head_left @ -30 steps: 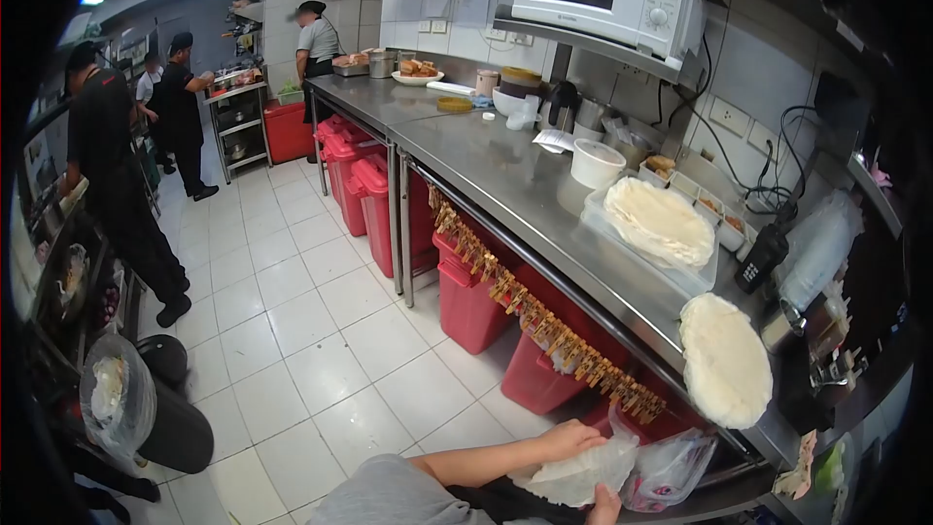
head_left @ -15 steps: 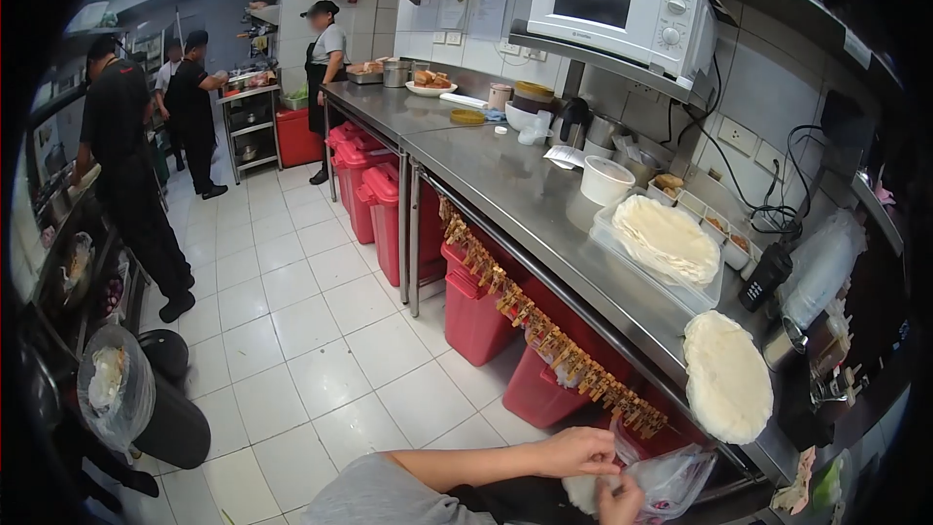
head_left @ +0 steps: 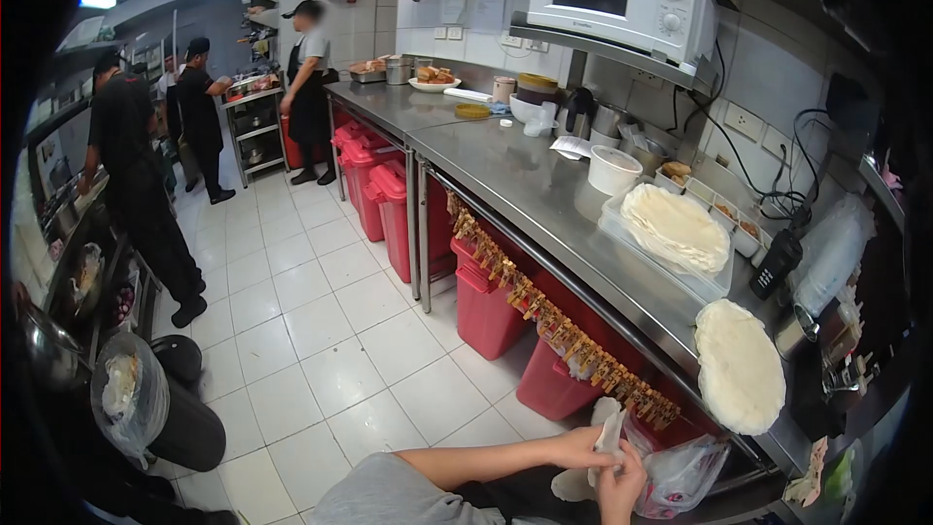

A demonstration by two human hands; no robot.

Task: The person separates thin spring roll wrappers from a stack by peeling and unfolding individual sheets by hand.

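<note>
A thin, pale sheet like soft dough (head_left: 610, 425) is bunched between my hands, low in the view. My left hand (head_left: 581, 448) reaches in from the left and pinches it, fingers closed. My right hand (head_left: 620, 488) is closed against the same sheet from the other side. Part of the pale sheet (head_left: 573, 484) hangs below my left hand. Just right of my right hand is a clear plastic bag (head_left: 688, 476) with pink print. A round flat dough sheet (head_left: 741, 367) lies at the counter's edge, and a stack of similar sheets (head_left: 675, 228) sits in a clear tub.
The steel counter (head_left: 544, 175) runs away ahead, with clothespins (head_left: 564, 331) strung along its front and red bins (head_left: 491, 306) below. A microwave (head_left: 617, 5) stands on a shelf above. A lined trash bin (head_left: 180, 428) and several people, one in black (head_left: 146, 165), are to the left.
My hands have lifted and gathered the pale sheet, so a folded end now stands above my fingers. The camera view has shifted slightly. The person by the counter has moved and turned.
</note>
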